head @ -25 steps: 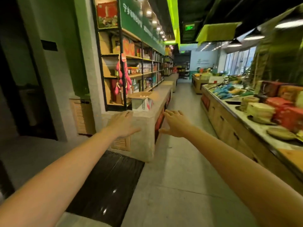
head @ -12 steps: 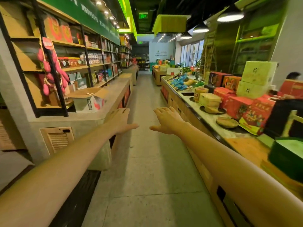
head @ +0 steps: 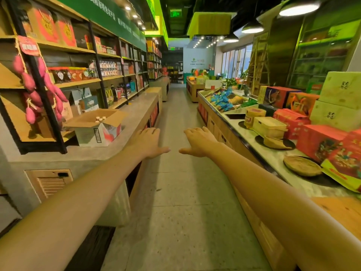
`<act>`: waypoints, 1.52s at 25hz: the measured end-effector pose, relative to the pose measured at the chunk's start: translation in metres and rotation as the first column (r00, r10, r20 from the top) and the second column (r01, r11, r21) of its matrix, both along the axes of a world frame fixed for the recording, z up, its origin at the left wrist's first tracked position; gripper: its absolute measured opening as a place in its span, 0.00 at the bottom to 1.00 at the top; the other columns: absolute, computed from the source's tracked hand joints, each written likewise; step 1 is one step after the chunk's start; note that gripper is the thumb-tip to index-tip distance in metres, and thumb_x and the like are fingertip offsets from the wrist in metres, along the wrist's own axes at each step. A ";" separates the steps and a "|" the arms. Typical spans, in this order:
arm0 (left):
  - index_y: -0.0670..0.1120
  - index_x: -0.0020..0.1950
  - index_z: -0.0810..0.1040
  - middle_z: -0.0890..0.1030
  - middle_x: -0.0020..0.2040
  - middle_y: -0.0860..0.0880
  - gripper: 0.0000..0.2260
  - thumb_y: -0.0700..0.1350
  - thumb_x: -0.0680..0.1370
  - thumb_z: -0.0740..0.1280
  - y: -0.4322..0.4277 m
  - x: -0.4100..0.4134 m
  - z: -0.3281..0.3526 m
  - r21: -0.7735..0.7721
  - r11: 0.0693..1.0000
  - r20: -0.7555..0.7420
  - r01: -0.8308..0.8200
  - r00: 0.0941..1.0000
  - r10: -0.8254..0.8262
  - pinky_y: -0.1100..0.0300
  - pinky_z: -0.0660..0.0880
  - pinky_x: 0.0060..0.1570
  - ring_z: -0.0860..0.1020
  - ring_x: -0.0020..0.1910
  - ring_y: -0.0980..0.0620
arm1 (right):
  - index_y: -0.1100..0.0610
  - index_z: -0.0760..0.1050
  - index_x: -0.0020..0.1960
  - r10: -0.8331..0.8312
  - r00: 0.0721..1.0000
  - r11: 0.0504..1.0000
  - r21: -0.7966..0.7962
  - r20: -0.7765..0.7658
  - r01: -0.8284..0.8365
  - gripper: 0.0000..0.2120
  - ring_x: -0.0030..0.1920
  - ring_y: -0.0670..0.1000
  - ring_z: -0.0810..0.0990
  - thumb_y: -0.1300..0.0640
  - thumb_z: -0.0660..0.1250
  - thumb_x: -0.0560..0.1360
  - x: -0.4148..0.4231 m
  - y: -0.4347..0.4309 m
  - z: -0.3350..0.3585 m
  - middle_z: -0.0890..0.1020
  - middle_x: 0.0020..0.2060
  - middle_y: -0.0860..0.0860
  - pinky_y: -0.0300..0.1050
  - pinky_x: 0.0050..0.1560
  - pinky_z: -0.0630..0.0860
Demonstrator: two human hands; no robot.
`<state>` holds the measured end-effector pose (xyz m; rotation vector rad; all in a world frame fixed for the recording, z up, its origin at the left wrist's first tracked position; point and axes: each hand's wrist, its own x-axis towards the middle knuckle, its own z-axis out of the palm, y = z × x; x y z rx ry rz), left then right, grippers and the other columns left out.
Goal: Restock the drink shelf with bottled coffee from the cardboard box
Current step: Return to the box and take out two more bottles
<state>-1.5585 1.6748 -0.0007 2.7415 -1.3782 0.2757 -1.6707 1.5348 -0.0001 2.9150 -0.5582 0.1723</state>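
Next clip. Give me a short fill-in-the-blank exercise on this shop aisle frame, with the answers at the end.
1. The brown cardboard box with white printed sides stands on the grey concrete ledge to the person's ____.
2. Its top flaps are ____, showing small capped bottles inside.
3. The left hand and the right hand both hold ____.
Missing words: left; open; nothing.

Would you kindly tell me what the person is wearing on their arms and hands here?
Nothing that shows. The left forearm and right forearm are bare to the picture's edge, with no sleeve in view. The left hand and right hand have no gloves, and no watch, bracelet or ring is visible.
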 end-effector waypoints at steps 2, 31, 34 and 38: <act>0.43 0.76 0.56 0.60 0.76 0.44 0.37 0.64 0.75 0.60 -0.033 0.037 -0.001 0.015 1.000 0.013 -0.004 1.000 0.004 0.50 0.59 0.71 0.60 0.74 0.46 | 0.59 0.58 0.74 -0.005 1.000 1.000 0.009 -0.006 0.005 0.37 0.73 0.57 0.62 0.37 0.61 0.74 0.038 -0.037 -0.004 0.65 0.73 0.55 0.58 0.73 0.56; 0.42 0.76 0.56 0.61 0.75 0.44 0.38 0.66 0.75 0.58 -0.438 0.761 -0.001 0.057 0.951 0.072 -0.304 0.951 0.300 0.48 0.59 0.70 0.61 0.73 0.44 | 0.60 0.61 0.72 0.233 0.972 0.972 0.026 0.045 -0.234 0.33 0.69 0.58 0.68 0.40 0.61 0.76 0.782 -0.500 -0.005 0.69 0.69 0.57 0.56 0.70 0.62; 0.42 0.75 0.58 0.62 0.75 0.43 0.38 0.66 0.74 0.58 -0.450 0.830 -0.006 0.059 0.938 0.084 -0.342 0.938 0.337 0.49 0.61 0.70 0.62 0.72 0.44 | 0.59 0.66 0.67 0.276 0.960 0.961 0.022 0.041 -0.277 0.30 0.65 0.58 0.71 0.39 0.62 0.75 0.867 -0.521 -0.010 0.74 0.65 0.57 0.55 0.66 0.65; 0.42 0.75 0.57 0.61 0.75 0.42 0.37 0.64 0.75 0.59 -0.454 0.908 -0.018 0.035 0.896 0.073 -0.443 0.895 0.440 0.49 0.60 0.71 0.61 0.73 0.43 | 0.60 0.63 0.71 0.394 0.919 0.918 0.033 0.022 -0.394 0.33 0.68 0.59 0.69 0.38 0.61 0.75 0.979 -0.532 -0.021 0.71 0.68 0.58 0.56 0.68 0.64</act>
